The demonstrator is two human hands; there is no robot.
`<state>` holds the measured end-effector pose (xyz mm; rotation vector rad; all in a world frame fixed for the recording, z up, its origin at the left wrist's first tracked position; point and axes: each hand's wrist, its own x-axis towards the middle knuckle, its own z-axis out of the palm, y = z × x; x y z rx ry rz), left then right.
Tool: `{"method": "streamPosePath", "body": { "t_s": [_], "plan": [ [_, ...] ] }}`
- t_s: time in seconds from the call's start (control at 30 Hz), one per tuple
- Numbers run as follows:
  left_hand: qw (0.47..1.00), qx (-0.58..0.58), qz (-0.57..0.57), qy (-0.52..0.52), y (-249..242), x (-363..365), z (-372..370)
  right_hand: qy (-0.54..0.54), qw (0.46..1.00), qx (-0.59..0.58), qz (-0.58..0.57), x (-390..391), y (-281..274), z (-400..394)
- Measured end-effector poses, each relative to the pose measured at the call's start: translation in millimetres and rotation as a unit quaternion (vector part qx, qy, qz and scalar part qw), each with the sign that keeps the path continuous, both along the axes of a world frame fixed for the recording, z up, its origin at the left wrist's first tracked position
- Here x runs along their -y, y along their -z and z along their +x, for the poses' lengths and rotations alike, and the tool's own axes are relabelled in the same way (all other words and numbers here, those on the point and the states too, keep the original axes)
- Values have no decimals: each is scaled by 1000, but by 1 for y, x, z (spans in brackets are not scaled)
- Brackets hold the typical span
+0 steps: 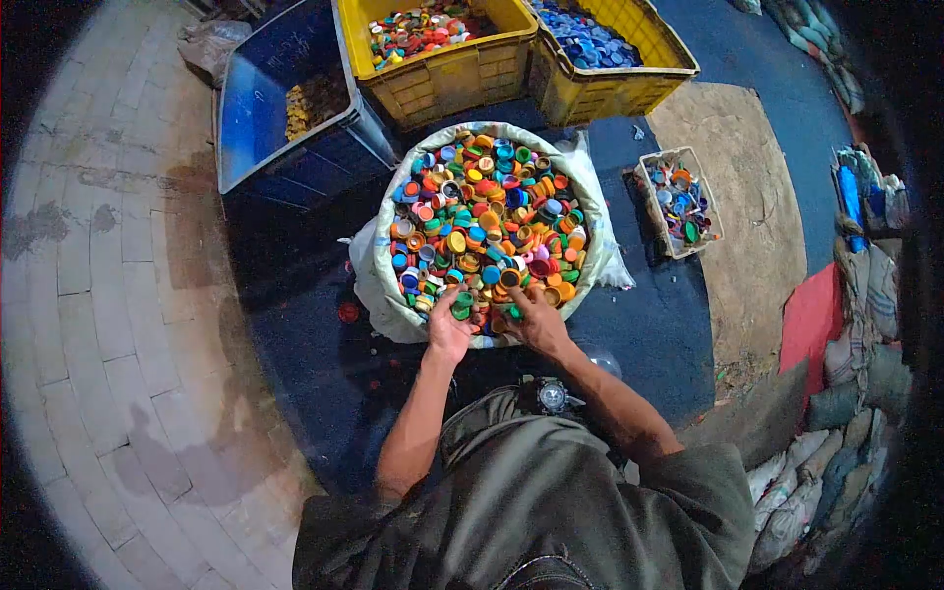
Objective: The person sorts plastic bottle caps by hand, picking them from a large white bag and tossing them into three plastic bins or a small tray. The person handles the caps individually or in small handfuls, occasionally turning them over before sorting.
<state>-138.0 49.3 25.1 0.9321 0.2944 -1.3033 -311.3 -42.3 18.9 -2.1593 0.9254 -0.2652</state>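
A round white sack (385,246) with its rim rolled down stands in front of me, heaped with plastic bottle caps (487,211) in many colours. Both hands are at its near edge. My left hand (450,332) has its fingers curled around green bottle caps (462,303), palm turned inward. Across a small gap, my right hand (541,324) reaches over the caps with bent fingers, and a green bottle cap (513,311) shows at its thumb side. Part of that grip is hidden by the hand itself.
Behind the sack stand a blue bin (236,147) with some yellow pieces, a yellow bin (442,84) of mixed caps and another yellow bin (615,93) of blue caps. A small basket (649,202) of mixed pieces sits right, by flattened cardboard (752,226). Stuffed sacks (801,472) line the right.
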Motion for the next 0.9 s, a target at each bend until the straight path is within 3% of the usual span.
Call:
{"method": "streamPosePath", "body": {
  "t_s": [0.13, 0.23, 0.47, 0.57, 0.67, 0.77, 0.9],
  "plan": [
    [1000, -7, 8, -15, -6, 2, 3, -21, 994, -108, -14, -1, -4, 7],
    [1000, -10, 18, -21, -2, -3, 8, 43, 997, -1, -62, -2, -1, -1],
    [998, -30, 28, -56, -14, -12, 8, 64, 995, 69, -14, 2, 22, -25],
    [997, -32, 19, -63, -11, -14, 8, 142, 980, 49, 132, 2, 33, -28],
    [996, -43, 23, -69, -12, -13, 8, 123, 989, 46, 61, 4, 9, -19],
    [997, -40, 9, -67, -15, -10, 10, 22, 997, 70, -27, 9, 15, -19],
    [997, -46, 9, -62, -14, -8, 12, -75, 992, -98, -5, 9, -4, -14]
  ]
}}
